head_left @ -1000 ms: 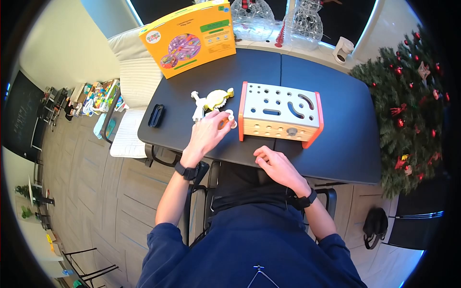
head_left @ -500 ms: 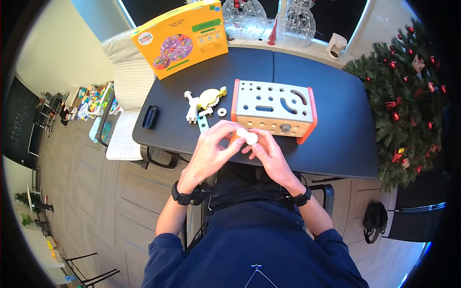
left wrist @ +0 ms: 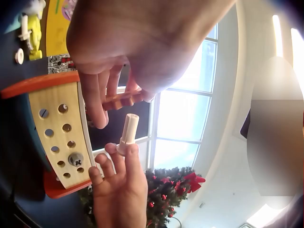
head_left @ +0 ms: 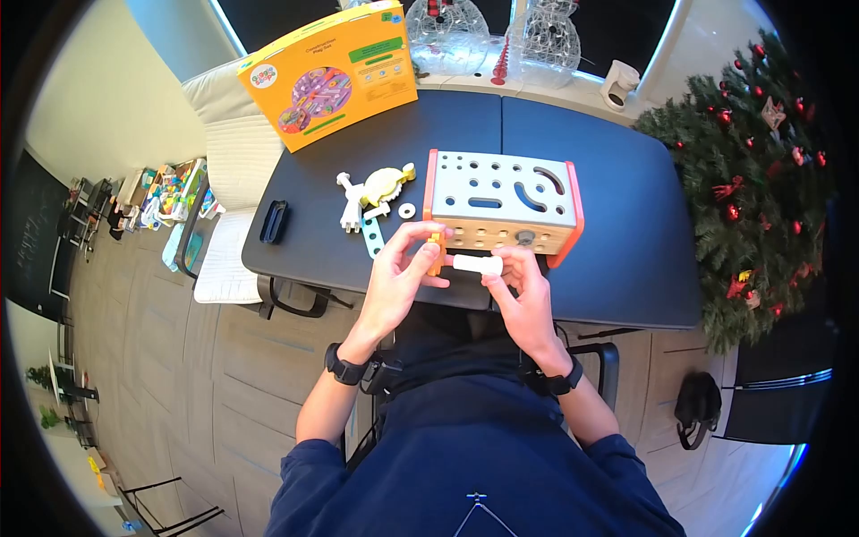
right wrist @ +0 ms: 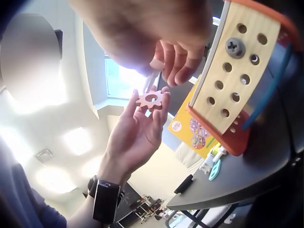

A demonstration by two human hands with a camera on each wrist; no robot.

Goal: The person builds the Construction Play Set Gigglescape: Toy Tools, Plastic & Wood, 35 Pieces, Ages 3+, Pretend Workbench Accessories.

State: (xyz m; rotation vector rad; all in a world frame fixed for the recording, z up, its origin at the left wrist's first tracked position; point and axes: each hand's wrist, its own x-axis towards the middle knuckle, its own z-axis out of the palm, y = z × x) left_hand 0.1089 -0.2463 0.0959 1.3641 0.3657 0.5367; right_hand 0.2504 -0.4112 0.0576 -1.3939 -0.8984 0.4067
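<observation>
My left hand pinches an orange toy gear by its edge, its centre hole showing in the right wrist view. Facing it, my right hand holds a white peg by its wider end between thumb and fingers. The peg's slotted shaft points toward the gear, with a small gap between them in the left wrist view. Both hands are above the table's front edge, before a wooden toy workbench with a grey holed top and orange ends. A grey screw sits in its front panel.
Left of the workbench lie a white ring, a turquoise holed strip, a yellow toothed piece and white parts. A black case lies at the table's left edge. A yellow box stands behind.
My left hand has brought the gear from the left-hand parts to the front of the workbench. My right hand has come up to meet it and now holds the white peg.
</observation>
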